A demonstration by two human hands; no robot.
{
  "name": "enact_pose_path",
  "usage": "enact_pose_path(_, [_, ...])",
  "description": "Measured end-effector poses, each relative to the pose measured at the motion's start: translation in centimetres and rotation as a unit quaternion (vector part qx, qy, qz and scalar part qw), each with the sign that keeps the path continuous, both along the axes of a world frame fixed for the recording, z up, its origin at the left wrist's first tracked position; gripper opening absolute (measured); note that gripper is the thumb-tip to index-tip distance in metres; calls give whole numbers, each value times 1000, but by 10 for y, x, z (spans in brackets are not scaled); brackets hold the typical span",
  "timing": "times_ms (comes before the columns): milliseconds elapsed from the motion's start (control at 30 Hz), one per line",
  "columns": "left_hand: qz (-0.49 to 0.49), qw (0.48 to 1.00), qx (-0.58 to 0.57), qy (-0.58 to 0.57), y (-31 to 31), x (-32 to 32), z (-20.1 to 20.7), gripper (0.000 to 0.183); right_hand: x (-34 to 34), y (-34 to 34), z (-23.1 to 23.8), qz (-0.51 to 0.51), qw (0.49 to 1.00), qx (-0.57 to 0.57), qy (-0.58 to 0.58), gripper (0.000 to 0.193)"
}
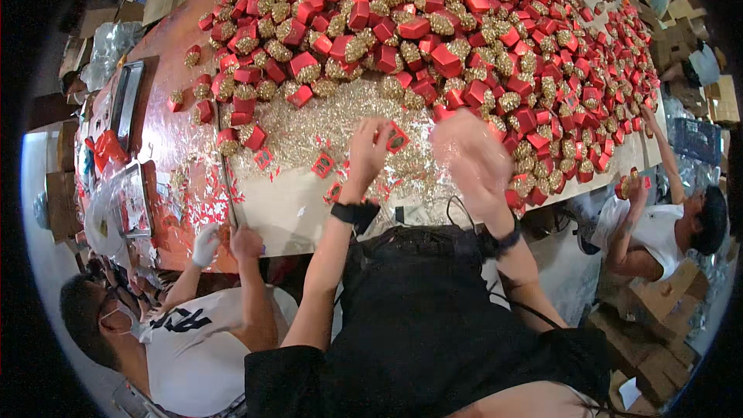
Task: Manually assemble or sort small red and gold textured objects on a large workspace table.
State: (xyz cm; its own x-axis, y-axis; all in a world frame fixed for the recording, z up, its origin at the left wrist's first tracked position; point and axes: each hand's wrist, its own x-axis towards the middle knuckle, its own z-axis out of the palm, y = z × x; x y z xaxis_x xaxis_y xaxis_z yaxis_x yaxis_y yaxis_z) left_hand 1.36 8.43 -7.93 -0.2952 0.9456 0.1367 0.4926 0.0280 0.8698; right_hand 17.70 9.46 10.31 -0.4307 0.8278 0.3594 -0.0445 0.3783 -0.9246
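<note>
Red boxes with gold glitter tops heap across the desk from ten to three o'clock, crowding its far edge; a nudge could tip some off. Loose gold glitter spreads at centre and could cling to sleeves. Left hand pinches a small red square piece at eleven o'clock. Right hand, at one o'clock, is blurred; I cannot tell what it grips. Flat red pieces beside the left wrist could slide away.
</note>
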Motion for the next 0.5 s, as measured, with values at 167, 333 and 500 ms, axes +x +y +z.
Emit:
enact_pose_path(167, [-100,990,22,-98,-17,17,32,10,11,20,-132,97,964,-242,-46,50])
enact_pose_path(333, [-102,987,23,-121,-4,22,41,12,17,36,-145,209,855,-444,-170,41])
enact_pose_path(500, [-122,985,-38,-118,33,32,-2,13,43,37,-175,238,852,-448,-132,25])
